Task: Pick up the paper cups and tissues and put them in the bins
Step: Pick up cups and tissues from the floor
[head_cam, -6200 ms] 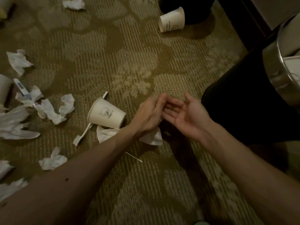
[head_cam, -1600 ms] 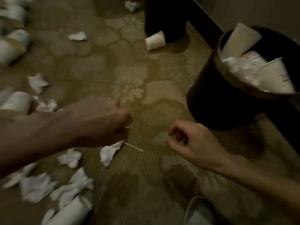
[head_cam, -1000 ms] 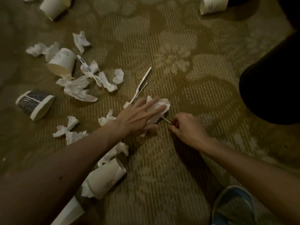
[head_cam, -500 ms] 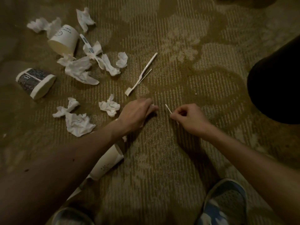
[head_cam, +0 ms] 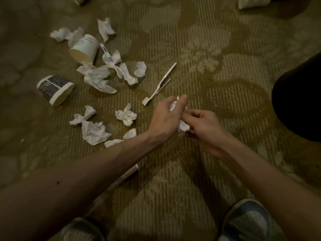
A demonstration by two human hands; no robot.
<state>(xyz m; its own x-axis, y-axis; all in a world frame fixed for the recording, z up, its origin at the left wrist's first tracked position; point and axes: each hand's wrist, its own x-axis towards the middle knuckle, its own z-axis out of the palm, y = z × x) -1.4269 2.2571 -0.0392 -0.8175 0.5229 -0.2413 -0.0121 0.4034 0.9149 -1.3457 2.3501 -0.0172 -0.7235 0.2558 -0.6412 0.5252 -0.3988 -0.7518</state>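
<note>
Clenched round a crumpled tissue (head_cam: 173, 106) with the left fingers (head_cam: 183, 100), thumb uppermost, just below and right of the toothbrush (head_cam: 159, 84) at its bristle end. Pinching the lower end of the same wad with the right fingers (head_cam: 192, 114), curled in tight. Probably pressing scraps into one bundle, so that a single trip to the bin takes the lot. Cannot tell what the thin white tip (head_cam: 177, 97) poking up beside the left thumb is.

Left hand (head_cam: 165, 119) and right hand (head_cam: 206, 127) touching, over the carpet (head_cam: 217, 58).

Left of the toothbrush and below it, loose tissues (head_cam: 126, 115) scattered flat, none gathered yet. Further left of the toothbrush, a white paper cup (head_cam: 85, 49) tipped on its side among more tissue, and beyond that a patterned cup (head_cam: 53, 89), also on its side. Well below the toothbrush, another cup (head_cam: 128, 173) half hidden under the left forearm.

Far right of the toothbrush, at the frame edge, a dark rounded bulk (head_cam: 298, 105), likely a bin, rim out of view. Plenty left to collect, by the look of it.
</note>
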